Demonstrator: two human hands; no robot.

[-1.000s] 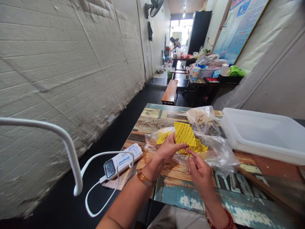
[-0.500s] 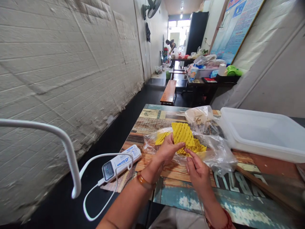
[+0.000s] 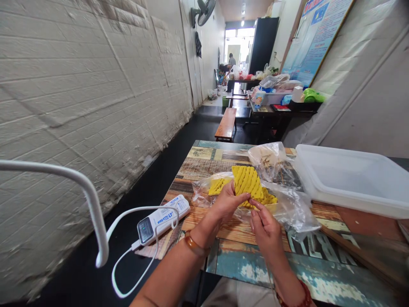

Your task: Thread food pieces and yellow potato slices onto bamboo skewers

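Note:
My left hand (image 3: pixel 226 202) holds up a flat yellow scored slab (image 3: pixel 247 181), possibly scored tofu, thumb in front and fingers behind. Diagonal grooves run across its face. My right hand (image 3: pixel 266 224) pinches at the slab's lower edge, fingertips close to my left thumb. A thin skewer-like stick shows below that hand along the wrist; its tip is hidden. More yellow slabs (image 3: pixel 219 186) lie behind my hands on an opened clear plastic bag (image 3: pixel 292 209). Beyond them is another clear bag (image 3: pixel 267 155) with thin brown sticks in it.
A white plastic tub (image 3: pixel 351 175) stands right on the patterned table (image 3: pixel 204 170). A white power bank (image 3: pixel 164 219) with a looped cable lies at the left edge. A long brown strip (image 3: pixel 351 249) sits front right. Farther off are a bench (image 3: pixel 226 123), loaded tables and people.
The held slab has shifted slightly right and tilted a little, with both hands still at it. In the background, a person has bent lower and another figure has come into view.

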